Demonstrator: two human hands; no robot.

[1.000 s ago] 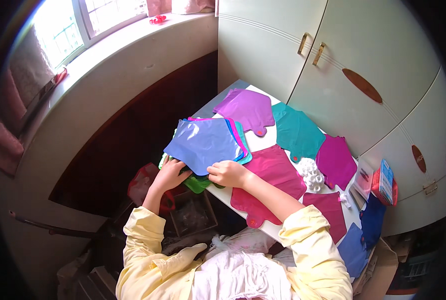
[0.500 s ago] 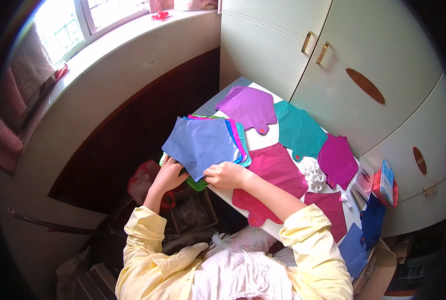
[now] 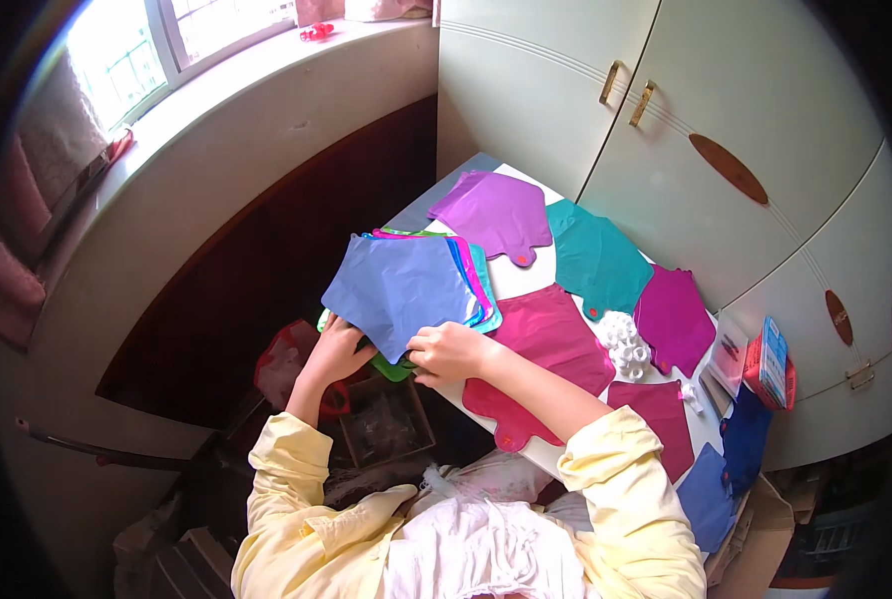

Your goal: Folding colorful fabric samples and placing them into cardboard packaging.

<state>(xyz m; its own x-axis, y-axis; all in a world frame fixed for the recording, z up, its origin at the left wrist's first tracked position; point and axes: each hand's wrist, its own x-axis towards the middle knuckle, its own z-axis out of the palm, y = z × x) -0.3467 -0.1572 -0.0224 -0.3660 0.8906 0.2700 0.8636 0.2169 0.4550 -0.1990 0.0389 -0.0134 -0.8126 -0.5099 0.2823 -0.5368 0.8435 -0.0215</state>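
Note:
A stack of flat foil balloons lies on the table's left part, slightly fanned, with blue, magenta, teal and green edges showing. On top is a matte slate-blue foil balloon (image 3: 396,290). My left hand (image 3: 338,351) grips the stack's near left edge, its fingertips partly hidden by the foil. At the near corner, my right hand (image 3: 450,351) has its fingers curled in a pinch at the edge. Beneath my right forearm lies a crimson foil balloon (image 3: 551,349) with a rounded tab. A green foil piece (image 3: 392,370) pokes out below the stack between my hands.
Across the white table lie a purple foil balloon (image 3: 496,212), a teal one (image 3: 598,262) and a magenta one (image 3: 674,321). A white knobbly cluster (image 3: 624,344) sits among them. A red basket (image 3: 774,377) stands at the right edge. An open box (image 3: 386,419) is below the table.
My right hand's fingers have shifted slightly and curled more at the stack's near corner. My left hand and the stack look nearly the same.

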